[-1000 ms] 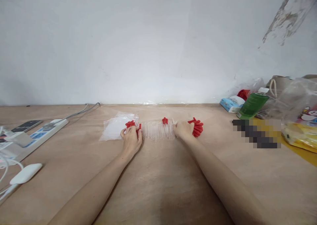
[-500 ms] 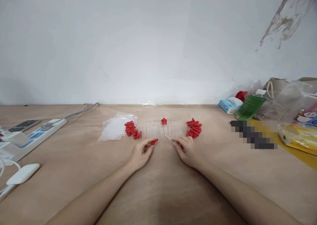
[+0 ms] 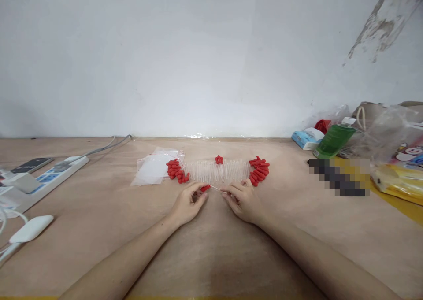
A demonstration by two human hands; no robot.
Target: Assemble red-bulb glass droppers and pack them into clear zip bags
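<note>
Between the thumb and fingertips of my left hand [image 3: 191, 202] is a red rubber bulb [image 3: 205, 188], its open end facing right. My right hand [image 3: 243, 199] pinches a thin clear dropper tube [image 3: 215, 188], whose left end meets the mouth of that bulb. Whether the tube is inside the bulb cannot be made out. Just beyond both hands lies a row of clear tubes [image 3: 200, 171], side by side. Red bulbs [image 3: 176, 171] are heaped at the row's left end, and another heap of bulbs [image 3: 259, 171] lies at its right end. A few red-ended pieces [image 3: 218, 159] lie mid-row.
Clear plastic bags [image 3: 152, 168] lie left of the bulbs. A white power strip [image 3: 53, 181], a phone [image 3: 32, 165] and a white charger [image 3: 33, 229] are at far left. On the right stand a blue tissue pack [image 3: 306, 139] and a green bottle [image 3: 334, 139], near plastic packaging [image 3: 399, 179].
My right hand has moved left, bringing the tube's end to the mouth of the red bulb. My left hand stays nearly in place, holding the bulb.
</note>
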